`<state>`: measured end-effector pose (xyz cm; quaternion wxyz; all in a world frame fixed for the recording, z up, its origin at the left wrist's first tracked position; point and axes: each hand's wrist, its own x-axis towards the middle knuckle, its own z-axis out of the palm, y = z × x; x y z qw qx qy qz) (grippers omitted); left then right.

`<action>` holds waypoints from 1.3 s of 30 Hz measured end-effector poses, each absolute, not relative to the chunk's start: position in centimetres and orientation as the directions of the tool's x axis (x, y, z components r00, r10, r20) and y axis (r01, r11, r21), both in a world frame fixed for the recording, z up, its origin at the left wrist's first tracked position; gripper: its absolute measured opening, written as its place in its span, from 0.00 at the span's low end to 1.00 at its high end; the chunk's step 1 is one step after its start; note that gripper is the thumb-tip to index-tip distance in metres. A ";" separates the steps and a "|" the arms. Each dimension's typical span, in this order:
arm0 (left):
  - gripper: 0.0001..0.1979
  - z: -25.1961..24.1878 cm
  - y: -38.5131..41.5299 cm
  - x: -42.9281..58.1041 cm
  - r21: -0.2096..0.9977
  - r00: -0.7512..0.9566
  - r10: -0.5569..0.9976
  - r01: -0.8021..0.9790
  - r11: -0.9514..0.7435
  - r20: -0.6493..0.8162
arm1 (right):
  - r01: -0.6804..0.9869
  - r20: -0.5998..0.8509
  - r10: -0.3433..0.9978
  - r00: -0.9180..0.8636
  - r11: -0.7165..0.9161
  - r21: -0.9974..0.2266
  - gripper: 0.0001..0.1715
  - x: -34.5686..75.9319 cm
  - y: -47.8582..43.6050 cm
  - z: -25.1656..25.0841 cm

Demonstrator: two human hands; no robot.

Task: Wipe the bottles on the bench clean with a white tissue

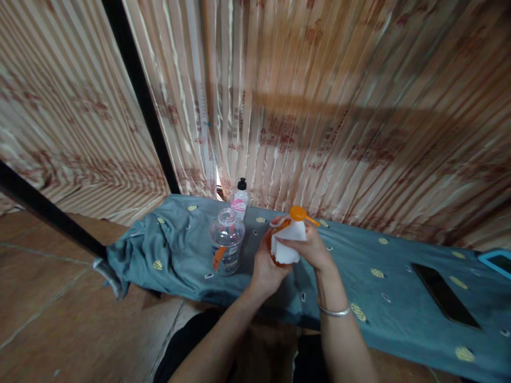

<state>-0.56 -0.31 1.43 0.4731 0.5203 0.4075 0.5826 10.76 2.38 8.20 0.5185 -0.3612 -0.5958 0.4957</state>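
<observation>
My left hand (265, 272) is closed around a small orange container (278, 259), most of it hidden by my fingers and a white sheet. In my right hand (314, 249) is the white sheet (289, 242), perhaps a tissue or paper, pressed against the container's front. An orange scoop-like piece (297, 213) with a thin handle shows just beyond my right fingers; whether they touch it I cannot tell. To the left of my hands stands an open clear plastic bottle (230, 258) with an orange label and clear liquid. Behind it is a clear bottle (239, 204) with pink print and a black cap.
A grey-green cloth with yellow prints (179, 266) covers the low bench. On its right side lie a dark phone (445, 294) and a blue-edged device (497, 260). A striped curtain (287, 106) hangs behind. Black metal poles (139, 88) stand at the left.
</observation>
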 end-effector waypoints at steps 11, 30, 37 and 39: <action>0.37 0.7 0.0 0.1 0.960 -0.009 0.993 -0.255 -0.116 0.118 | 0.120 0.352 0.932 0.081 0.342 -0.932 0.19 8.4 1.2 6.4; 0.40 1.8 0.2 -1.4 0.951 0.018 0.954 -0.090 -0.296 0.299 | -0.229 0.188 0.969 0.163 0.223 -0.948 0.12 9.7 0.6 3.7; 0.40 1.9 0.2 -1.6 0.954 0.009 0.954 -0.022 -0.299 0.300 | -0.383 0.137 0.980 0.147 0.184 -0.905 0.17 9.7 1.5 4.0; 0.39 1.9 0.2 -1.7 0.951 0.003 0.951 -0.013 -0.308 0.308 | -0.404 0.150 0.978 0.142 0.196 -0.893 0.15 9.4 1.7 4.3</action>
